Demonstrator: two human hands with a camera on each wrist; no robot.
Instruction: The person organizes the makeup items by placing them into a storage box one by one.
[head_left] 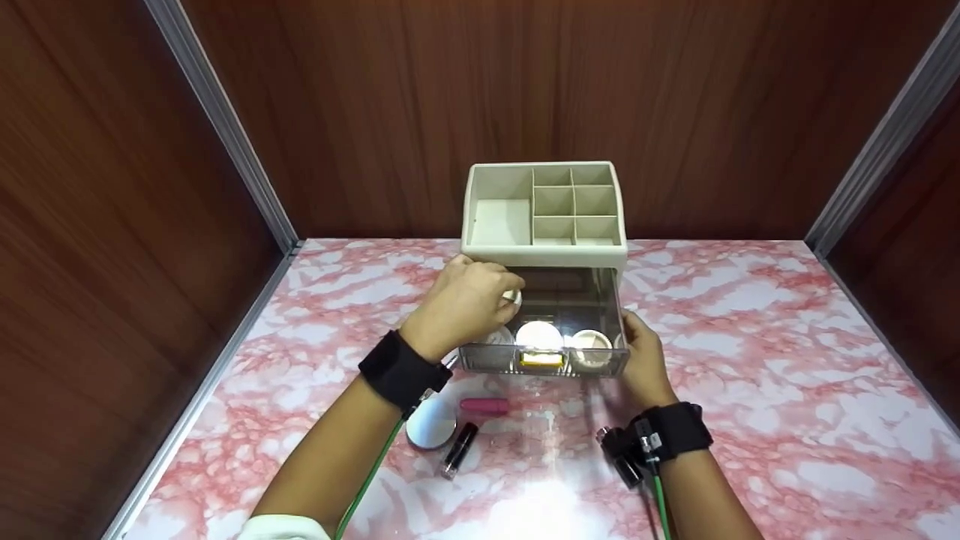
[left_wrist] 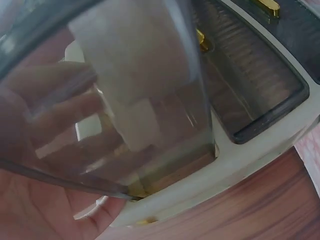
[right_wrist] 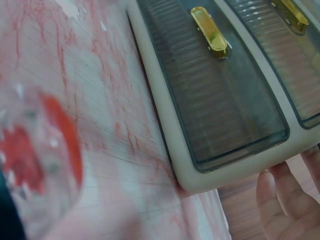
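Note:
A cream cosmetics organizer (head_left: 546, 255) has its smoky see-through top drawer (head_left: 480, 360) pulled out. My left hand (head_left: 465, 300) reaches over the drawer's left side, its fingers curled round a small white round item (head_left: 513, 297). Through the drawer wall (left_wrist: 150, 65) in the left wrist view, these fingers (left_wrist: 50, 110) show with pale pieces among them. White round containers (head_left: 538, 336) and a jar (head_left: 592, 349) lie at the drawer's front. My right hand (head_left: 645, 360) is at the organizer's right side; its extended fingertips (right_wrist: 282, 175) touch the cream frame in the right wrist view.
On the pink marbled table (head_left: 750, 360) lie a round silvery compact (head_left: 431, 422), a pink tube (head_left: 484, 406) and a black lipstick (head_left: 459, 448). Another black tube (head_left: 624, 463) lies beside the right wrist. Wood-grain panels (head_left: 540, 90) enclose the back and sides. Lower drawers (right_wrist: 225, 100) are closed.

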